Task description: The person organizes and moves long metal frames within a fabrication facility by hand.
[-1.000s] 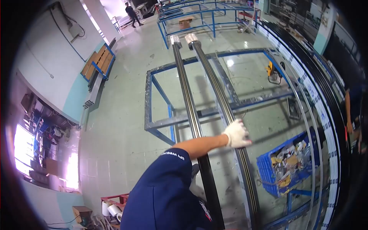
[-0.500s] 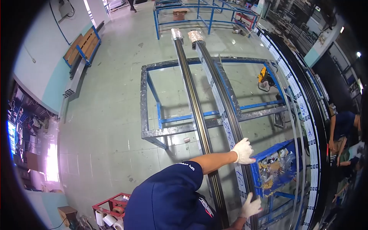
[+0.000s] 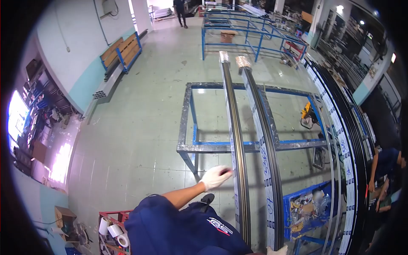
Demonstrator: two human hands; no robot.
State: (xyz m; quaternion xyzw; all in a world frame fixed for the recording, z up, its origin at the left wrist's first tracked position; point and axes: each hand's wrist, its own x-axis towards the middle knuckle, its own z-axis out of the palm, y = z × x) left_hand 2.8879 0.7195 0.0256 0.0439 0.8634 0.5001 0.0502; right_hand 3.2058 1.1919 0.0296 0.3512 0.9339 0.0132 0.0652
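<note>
Two long bundles of dark profiles lie side by side across a metal frame table, their far ends wrapped. My left hand (image 3: 216, 177), in a white glove, is at the left edge of the left bundle (image 3: 239, 163), fingers slightly bent and apart, holding nothing. This bundle shows gold-toned stripes. At the bottom edge of the view, my right hand (image 3: 277, 250), also gloved, lies across the near part of the right bundle (image 3: 272, 182); its fingers are mostly cut off. White labelled film with handwritten blue numbers runs along the right bundle.
The frame table (image 3: 208, 148) stands on a tiled floor. A blue bin (image 3: 287, 216) of scraps is at the right, beside a rack of long profiles (image 3: 346, 140). A red cart with rolls (image 3: 114, 230) stands at lower left. Another person (image 3: 384, 163) is at the right edge.
My left hand has left the right bundle and moved left to the left bundle. My right hand now sits lower, at the bottom edge. The view has shifted.
</note>
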